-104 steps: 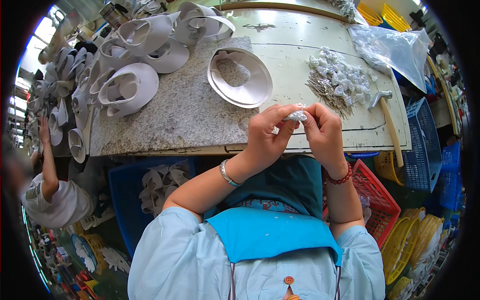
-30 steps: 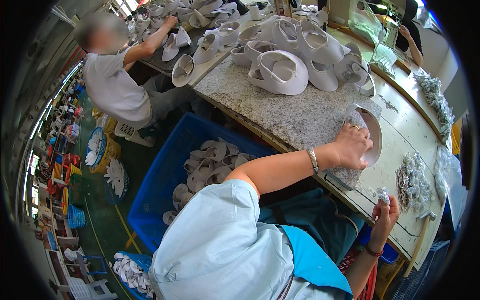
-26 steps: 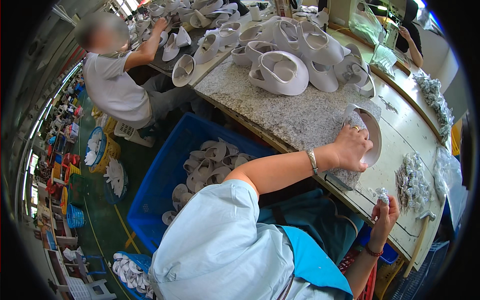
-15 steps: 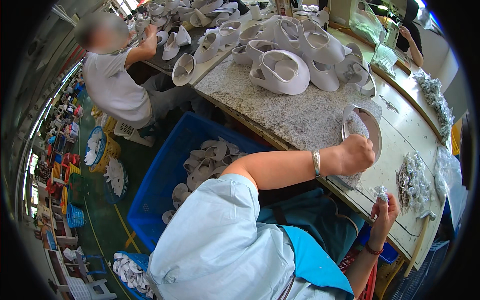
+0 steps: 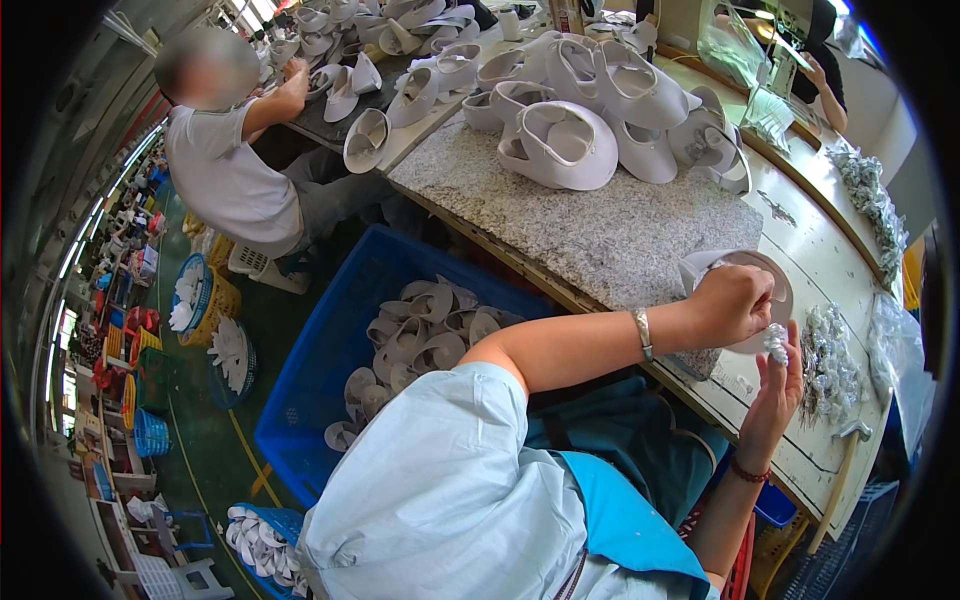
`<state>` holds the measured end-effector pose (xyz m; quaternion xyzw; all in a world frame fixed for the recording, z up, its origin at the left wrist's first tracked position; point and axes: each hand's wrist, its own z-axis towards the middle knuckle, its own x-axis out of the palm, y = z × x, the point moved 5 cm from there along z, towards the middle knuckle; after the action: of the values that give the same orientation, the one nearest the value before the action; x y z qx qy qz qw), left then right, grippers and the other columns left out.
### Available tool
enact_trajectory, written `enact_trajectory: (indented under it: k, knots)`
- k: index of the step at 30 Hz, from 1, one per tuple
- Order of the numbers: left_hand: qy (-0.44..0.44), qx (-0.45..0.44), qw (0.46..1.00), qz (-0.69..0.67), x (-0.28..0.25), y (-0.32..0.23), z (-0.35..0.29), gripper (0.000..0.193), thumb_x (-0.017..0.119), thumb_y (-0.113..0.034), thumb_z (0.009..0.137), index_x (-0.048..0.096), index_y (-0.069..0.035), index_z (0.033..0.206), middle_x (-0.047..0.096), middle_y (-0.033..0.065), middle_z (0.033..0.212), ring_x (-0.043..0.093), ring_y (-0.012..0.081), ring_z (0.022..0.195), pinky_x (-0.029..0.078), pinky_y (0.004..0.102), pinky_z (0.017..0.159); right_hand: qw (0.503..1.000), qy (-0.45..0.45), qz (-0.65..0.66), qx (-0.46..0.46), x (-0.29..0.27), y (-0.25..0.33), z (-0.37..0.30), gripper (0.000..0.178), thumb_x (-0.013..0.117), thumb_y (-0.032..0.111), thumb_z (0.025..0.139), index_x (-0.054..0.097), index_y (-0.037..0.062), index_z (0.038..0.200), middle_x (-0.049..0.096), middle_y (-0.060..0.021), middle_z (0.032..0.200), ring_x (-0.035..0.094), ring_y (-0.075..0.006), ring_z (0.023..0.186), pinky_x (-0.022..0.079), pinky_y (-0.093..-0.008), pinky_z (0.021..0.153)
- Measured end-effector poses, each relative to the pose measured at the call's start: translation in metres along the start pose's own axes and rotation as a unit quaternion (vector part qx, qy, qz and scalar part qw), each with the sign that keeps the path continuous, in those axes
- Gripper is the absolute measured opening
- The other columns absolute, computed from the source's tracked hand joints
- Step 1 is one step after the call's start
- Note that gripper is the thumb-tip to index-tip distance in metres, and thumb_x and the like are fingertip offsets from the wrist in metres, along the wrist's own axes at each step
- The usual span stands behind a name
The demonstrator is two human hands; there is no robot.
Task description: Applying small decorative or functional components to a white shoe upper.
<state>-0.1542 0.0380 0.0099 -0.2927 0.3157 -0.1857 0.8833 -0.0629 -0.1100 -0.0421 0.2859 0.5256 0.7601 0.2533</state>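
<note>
My left hand point(image 5: 732, 303), closed, grips a white shoe upper point(image 5: 770, 275) over the right end of the stone slab. The upper's curved band shows behind the fist, while its gripped part is hidden. Close below it, my right hand point(image 5: 776, 392) pinches a small crumpled silvery ornament point(image 5: 775, 343) between thumb and fingers, which point upward. The ornament is right beside the left fist; whether it touches the upper I cannot tell. Right of my hands lies a pile of similar silvery ornaments point(image 5: 832, 365) with thin stems.
White shoe uppers point(image 5: 565, 145) are heaped on the speckled stone slab point(image 5: 560, 235). A blue crate point(image 5: 320, 330) holding more uppers stands left of my arm. A hammer point(image 5: 853, 430) lies at the table's right edge. A co-worker point(image 5: 230, 180) sits at the far left.
My left hand has shifted slightly right, turning and lowering the upper. My right hand has risen with the silvery ornament, bringing it next to the left fist.
</note>
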Motion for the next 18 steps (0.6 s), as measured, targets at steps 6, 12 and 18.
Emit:
enact_trajectory:
  k: [6,12,18]
  knots:
    - [-0.010,-0.044,0.988,-0.146,-0.010,-0.014,-0.009,0.029,0.067,-0.010,0.077,0.059,-0.005,0.104,0.064,0.0132,0.080,0.061,0.0298,0.062,0.048,0.0391,0.059,0.986,-0.001,0.162,0.042,-0.009,-0.010,0.001,0.022,0.057,0.014,0.096,0.060,-0.0033,0.109,0.057,-0.0103,0.124,0.056,-0.0153,0.112,0.045,-0.0316,0.097]
    - [-0.082,0.260,0.920,0.282,-0.023,-0.061,-0.013,0.054,0.064,-0.014,0.077,0.052,-0.015,0.130,0.046,0.0181,0.127,0.045,0.0389,0.118,0.035,0.0541,0.093,0.951,-0.054,-0.230,-0.197,-0.032,0.021,-0.008,0.028,0.057,-0.005,0.088,0.058,-0.0096,0.115,0.054,-0.0140,0.129,0.053,-0.0217,0.116,0.041,-0.0338,0.101]
    - [-0.107,0.261,0.950,0.130,-0.026,-0.083,0.003,0.038,0.068,-0.016,0.071,0.057,-0.007,0.106,0.059,0.0171,0.105,0.059,0.0372,0.102,0.043,0.0511,0.086,0.889,-0.031,-0.351,-0.292,-0.028,0.059,-0.019,0.030,0.061,-0.006,0.079,0.060,-0.0061,0.110,0.058,-0.0183,0.123,0.054,-0.0278,0.117,0.040,-0.0395,0.103]
